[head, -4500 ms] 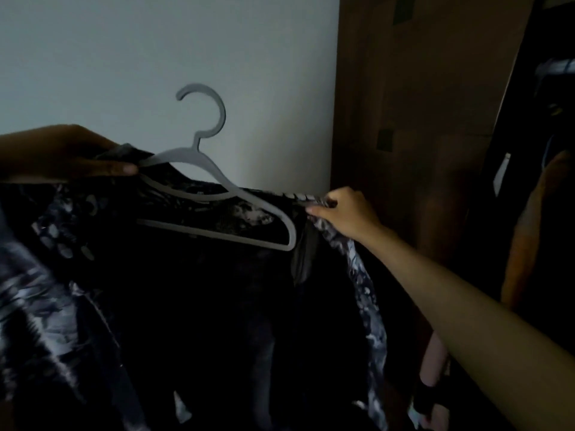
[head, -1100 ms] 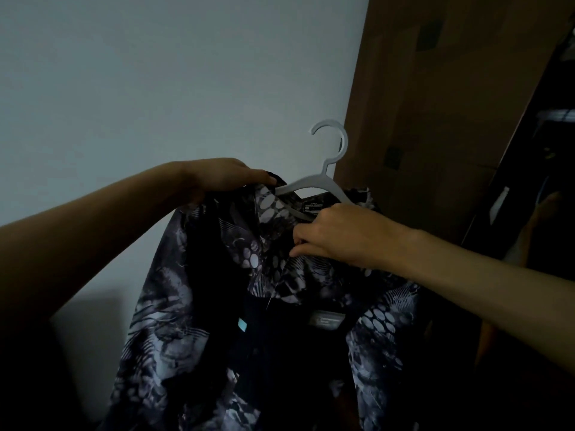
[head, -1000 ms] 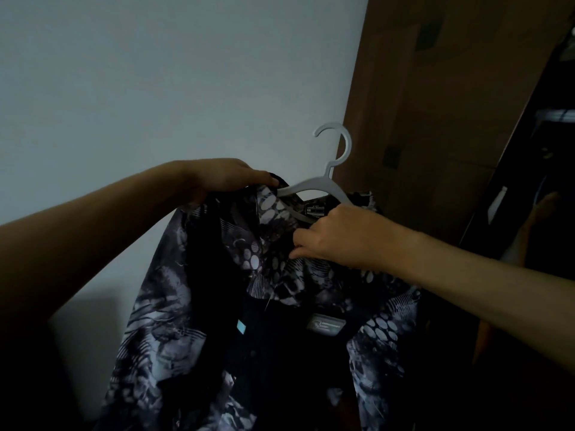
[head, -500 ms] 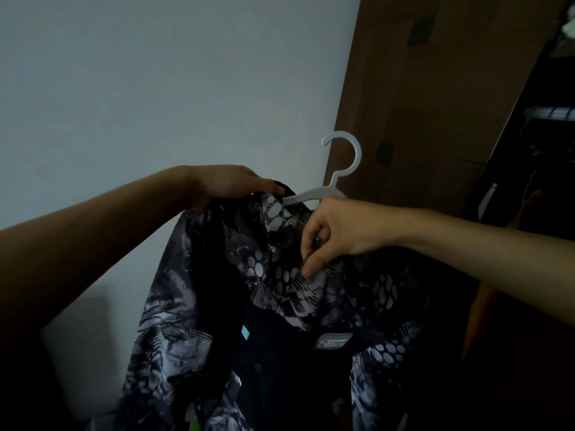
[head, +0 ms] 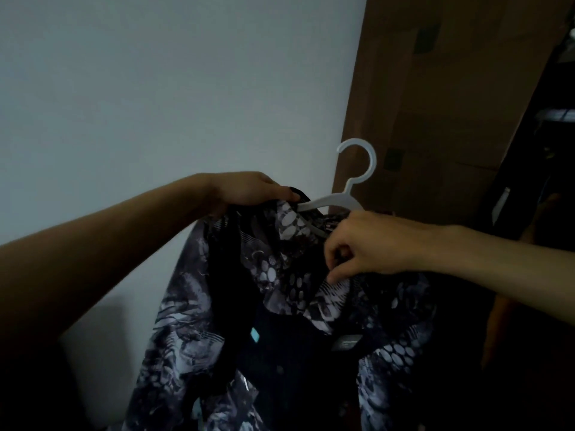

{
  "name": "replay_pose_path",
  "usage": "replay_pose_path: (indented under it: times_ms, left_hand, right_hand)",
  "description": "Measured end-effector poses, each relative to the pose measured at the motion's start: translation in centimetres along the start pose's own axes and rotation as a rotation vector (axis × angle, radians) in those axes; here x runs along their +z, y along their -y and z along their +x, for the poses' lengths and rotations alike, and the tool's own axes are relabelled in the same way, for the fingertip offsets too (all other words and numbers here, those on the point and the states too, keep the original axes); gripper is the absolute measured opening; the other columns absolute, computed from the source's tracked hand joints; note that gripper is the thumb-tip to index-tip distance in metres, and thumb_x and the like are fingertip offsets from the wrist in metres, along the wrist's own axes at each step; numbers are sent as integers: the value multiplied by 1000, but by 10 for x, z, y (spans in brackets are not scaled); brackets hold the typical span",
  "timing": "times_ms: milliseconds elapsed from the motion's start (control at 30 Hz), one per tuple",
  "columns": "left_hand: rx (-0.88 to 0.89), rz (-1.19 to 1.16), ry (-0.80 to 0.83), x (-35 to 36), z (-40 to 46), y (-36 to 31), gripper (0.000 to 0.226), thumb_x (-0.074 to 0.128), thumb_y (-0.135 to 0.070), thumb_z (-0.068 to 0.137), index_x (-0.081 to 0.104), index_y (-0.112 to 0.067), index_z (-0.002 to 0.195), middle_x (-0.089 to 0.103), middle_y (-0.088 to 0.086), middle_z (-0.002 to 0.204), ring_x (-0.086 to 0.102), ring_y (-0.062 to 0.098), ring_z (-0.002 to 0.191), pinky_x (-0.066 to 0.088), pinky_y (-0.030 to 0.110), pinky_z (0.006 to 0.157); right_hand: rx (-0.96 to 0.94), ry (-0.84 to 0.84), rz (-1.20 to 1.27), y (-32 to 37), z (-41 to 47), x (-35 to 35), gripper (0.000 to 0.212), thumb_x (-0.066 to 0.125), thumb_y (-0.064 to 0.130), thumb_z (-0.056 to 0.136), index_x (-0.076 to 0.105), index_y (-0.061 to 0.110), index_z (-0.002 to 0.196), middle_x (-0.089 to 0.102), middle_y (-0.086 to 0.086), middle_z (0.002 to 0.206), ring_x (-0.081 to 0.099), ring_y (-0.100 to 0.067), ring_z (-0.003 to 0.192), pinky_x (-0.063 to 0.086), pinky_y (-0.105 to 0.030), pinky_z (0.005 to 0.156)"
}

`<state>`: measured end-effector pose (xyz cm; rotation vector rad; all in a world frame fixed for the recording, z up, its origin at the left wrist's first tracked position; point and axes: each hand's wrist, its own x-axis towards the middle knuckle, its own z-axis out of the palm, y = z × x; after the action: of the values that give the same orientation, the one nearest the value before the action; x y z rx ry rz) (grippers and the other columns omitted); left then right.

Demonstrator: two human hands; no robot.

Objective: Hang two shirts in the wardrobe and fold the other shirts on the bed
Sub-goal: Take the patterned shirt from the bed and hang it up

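Note:
A dark shirt (head: 280, 306) with a grey-white print hangs on a white plastic hanger (head: 357, 169) in front of me, its hook pointing up. My left hand (head: 249, 189) grips the shirt's left shoulder together with the hanger's left arm. My right hand (head: 370, 244) is at the collar, fingers curled and pinching the fabric near the neck. The hanger's right arm is hidden under the shirt and my hand.
A pale wall (head: 155, 88) fills the left. The brown wardrobe side panel (head: 435, 104) stands at right, with its dark open interior (head: 544, 181) at the far right edge, where other hanging items show dimly.
The shirt has gone from half draped to seated on the hanger. My right hand shifted from the hanger's right end to the collar and now pinches the fabric a little lower.

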<state>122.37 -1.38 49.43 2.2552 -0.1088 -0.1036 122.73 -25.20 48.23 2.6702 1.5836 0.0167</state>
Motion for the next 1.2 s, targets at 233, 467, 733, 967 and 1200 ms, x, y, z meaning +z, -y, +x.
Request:
replay_pose_path:
  times_ms: [233,467,733,967,1200]
  left_hand:
    - [-18,48,-5,-1,9,-2,46,67,-53,88,78,-12,104,78,6,103,75,23,96,57,42,97]
    - [-35,26,-23,3,12,3,45,68,-52,87,78,-11,104,79,6,101,75,24,94,58,42,95]
    - [-50,80,-32,5,13,-3,49,67,-55,87,78,-10,103,78,6,104,74,24,97,55,42,99]
    - [-56,90,12,10,12,-11,47,66,-51,89,77,-8,105,78,8,103,75,27,97,56,44,98]
    - [-87,74,-15,11,12,-7,45,66,-52,90,78,-11,105,79,7,99,76,27,93,57,44,96]
  right_hand:
    - [86,250,354,-4,-5,-1,22,88,29,73,78,22,91,72,18,77,66,2,69,47,-12,61]
    - [29,208,391,-11,-11,-3,19,84,17,79,79,18,97,78,8,92,72,-4,82,56,-18,77]
    - [20,-457,279,-12,-5,30,15,90,23,70,80,25,81,66,12,98,64,-5,87,57,-33,77]
    - [200,-393,395,-13,2,32,13,87,23,74,83,19,86,76,10,75,70,-5,69,60,-35,71]
    - [188,-388,415,-17,1,32,10,85,18,78,80,14,85,77,4,78,72,-2,73,61,-29,76]
